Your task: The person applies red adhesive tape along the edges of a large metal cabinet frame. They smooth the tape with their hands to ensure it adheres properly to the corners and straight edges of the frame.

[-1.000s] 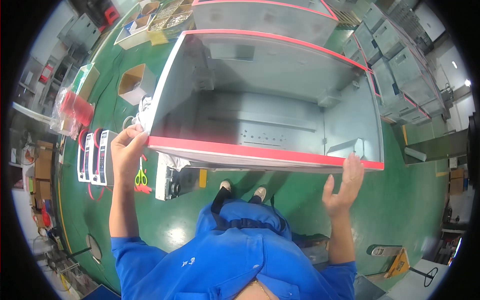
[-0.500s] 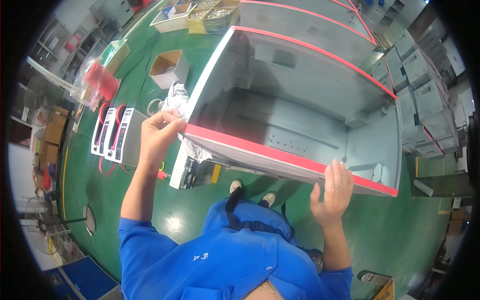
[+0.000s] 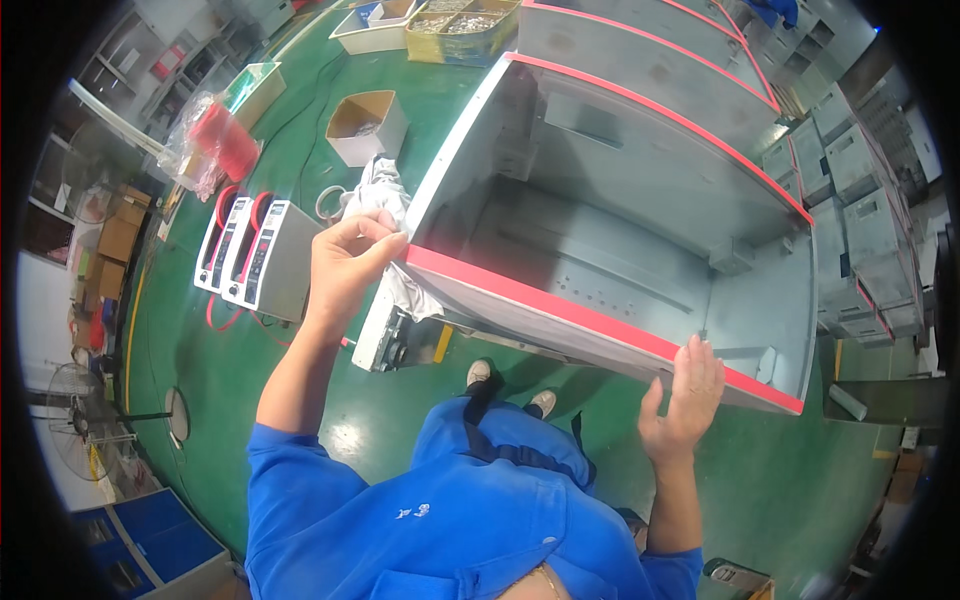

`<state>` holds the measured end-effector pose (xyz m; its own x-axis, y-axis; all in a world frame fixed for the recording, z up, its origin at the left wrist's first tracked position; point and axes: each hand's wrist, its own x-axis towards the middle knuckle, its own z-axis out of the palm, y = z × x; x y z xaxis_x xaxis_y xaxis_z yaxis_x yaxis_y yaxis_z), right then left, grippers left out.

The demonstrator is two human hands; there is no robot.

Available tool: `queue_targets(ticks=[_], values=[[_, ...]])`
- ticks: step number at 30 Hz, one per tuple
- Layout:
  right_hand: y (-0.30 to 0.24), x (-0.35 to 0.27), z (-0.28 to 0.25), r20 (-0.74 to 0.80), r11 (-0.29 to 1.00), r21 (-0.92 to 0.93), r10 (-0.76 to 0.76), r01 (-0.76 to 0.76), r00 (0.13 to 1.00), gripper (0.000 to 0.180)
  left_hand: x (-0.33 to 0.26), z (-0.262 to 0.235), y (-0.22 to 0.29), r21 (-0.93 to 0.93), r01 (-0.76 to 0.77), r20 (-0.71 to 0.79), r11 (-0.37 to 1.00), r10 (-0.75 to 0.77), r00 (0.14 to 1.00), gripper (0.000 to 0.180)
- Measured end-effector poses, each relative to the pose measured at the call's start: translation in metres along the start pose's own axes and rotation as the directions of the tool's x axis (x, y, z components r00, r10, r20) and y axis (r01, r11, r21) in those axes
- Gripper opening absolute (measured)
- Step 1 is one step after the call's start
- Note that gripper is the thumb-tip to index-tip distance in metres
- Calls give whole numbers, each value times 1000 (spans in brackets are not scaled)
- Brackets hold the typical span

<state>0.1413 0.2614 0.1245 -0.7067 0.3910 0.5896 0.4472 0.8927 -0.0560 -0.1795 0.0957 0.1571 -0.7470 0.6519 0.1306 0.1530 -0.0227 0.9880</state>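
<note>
A large grey metal cabinet [image 3: 560,215], open side up, lies in front of me. Red strips run along its long rims. My left hand [image 3: 343,275] is at the near left corner, thumb and fingers pinched together at the end of the near red strip [image 3: 560,308]. Toward the other end of that rim, my right hand [image 3: 685,405] rests against the strip with its fingers stretched out. A pale crumpled cloth [image 3: 380,190] lies by the left corner, just beyond my left hand. Whatever supports the cabinet is mostly hidden beneath it.
Two white units with red cables [image 3: 268,260] stand at the left. Beyond the cloth is a cardboard box [image 3: 366,128]. More grey cabinets with red edges [image 3: 640,55] stand behind, and stacked grey cases [image 3: 870,225] at the right. A fan [image 3: 80,405] is at far left.
The whole view has shifted, so the cabinet and hands sit slightly farther right and lower. Both hands keep about the same places on the near rim.
</note>
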Motion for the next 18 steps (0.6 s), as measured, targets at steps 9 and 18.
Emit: queue_targets(ticks=[9,18], values=[[-10,6,-2,3,1000,13,20,-20,1000,46,1,-1,2,-36,12,40,999,-10,999,10],[-81,69,27,4,972,167,-167,164,986,39,4,-5,-1,-102,20,88,995,-11,996,10]])
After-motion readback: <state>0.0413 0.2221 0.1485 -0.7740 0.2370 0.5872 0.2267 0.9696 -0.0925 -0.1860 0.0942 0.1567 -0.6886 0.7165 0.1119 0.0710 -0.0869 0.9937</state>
